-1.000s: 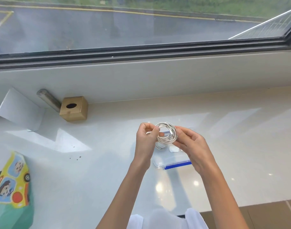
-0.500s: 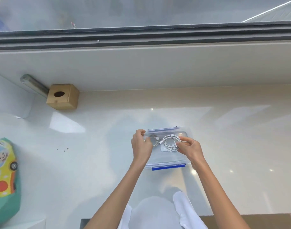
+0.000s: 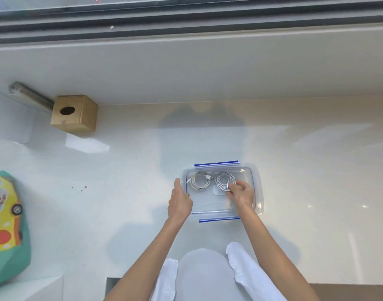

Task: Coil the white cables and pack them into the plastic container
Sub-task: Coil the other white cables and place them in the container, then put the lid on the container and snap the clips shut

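Evidently to keep its loops from springing apart, the right hand [image 3: 240, 195] pinches the second coiled cable [image 3: 223, 180] down inside the plastic container [image 3: 259, 192], beside the first coil [image 3: 198, 181], while the open left hand [image 3: 179, 203] seemingly steadies the rim.
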